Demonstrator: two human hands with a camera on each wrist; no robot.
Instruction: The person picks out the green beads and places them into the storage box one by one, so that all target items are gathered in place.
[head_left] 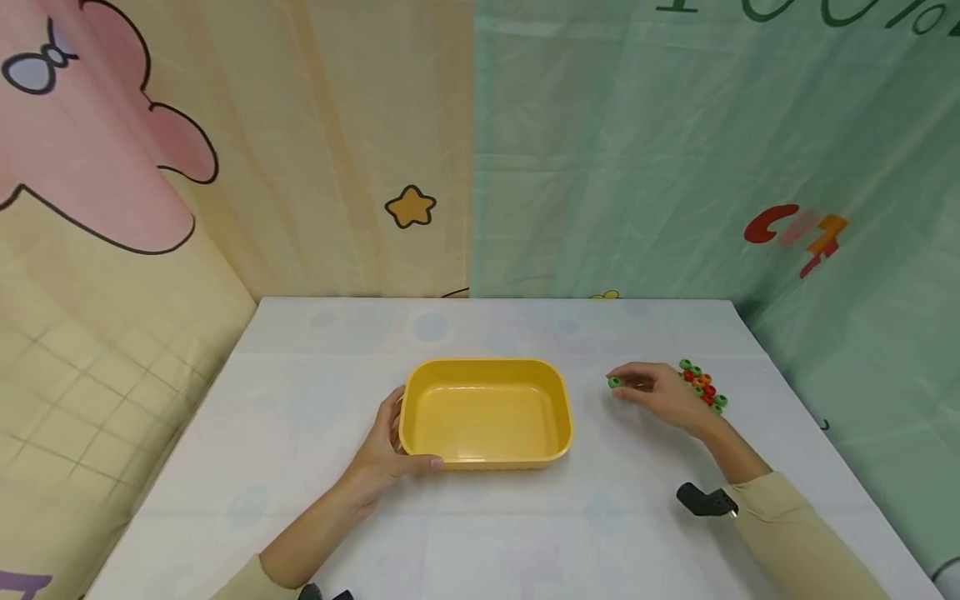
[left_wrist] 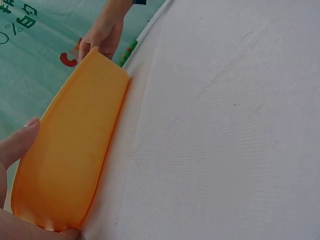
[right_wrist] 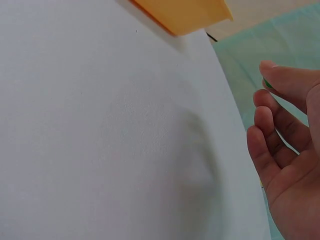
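A yellow plastic tray [head_left: 486, 417] with nothing in it sits mid-table. My left hand [head_left: 390, 450] grips its left end, thumb on the front rim and fingers round the side; the left wrist view shows the thumb [left_wrist: 22, 142] on the tray's edge. To the right of the tray, my right hand [head_left: 663, 396] pinches a green bead [head_left: 614, 382] between thumb and fingertips, above the table. In the right wrist view only a sliver of the green bead [right_wrist: 268, 84] shows. Behind that hand lies a cluster of green, red and orange beads [head_left: 708, 389], partly hidden by it.
The table [head_left: 480, 542] has a pale cloth over it. Hanging cloths stand behind it, a yellow one [head_left: 337, 167] on the left and a green one [head_left: 600, 150] on the right. A black device [head_left: 707, 500] sits at the right wrist.
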